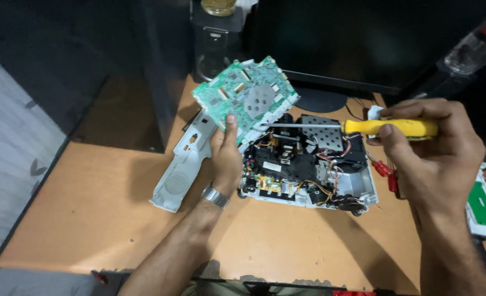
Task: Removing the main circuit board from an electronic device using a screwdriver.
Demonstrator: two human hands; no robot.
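On the orange desk (117, 219), an opened device (308, 170) sits under both hands.
Left hand (225, 156) grips the tilted green circuit board (245, 96) above it; right hand (437, 148) clasps a yellow-handled screwdriver (363, 126), tip beneath the board's edge.

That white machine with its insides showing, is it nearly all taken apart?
Partly. The grey cover already lies off beside the opened device. In hand: the left hand tilts the green circuit board up off it, while the right hand holds a yellow screwdriver with its tip at the board's edge. Left: black parts and coloured wires inside look untouched.
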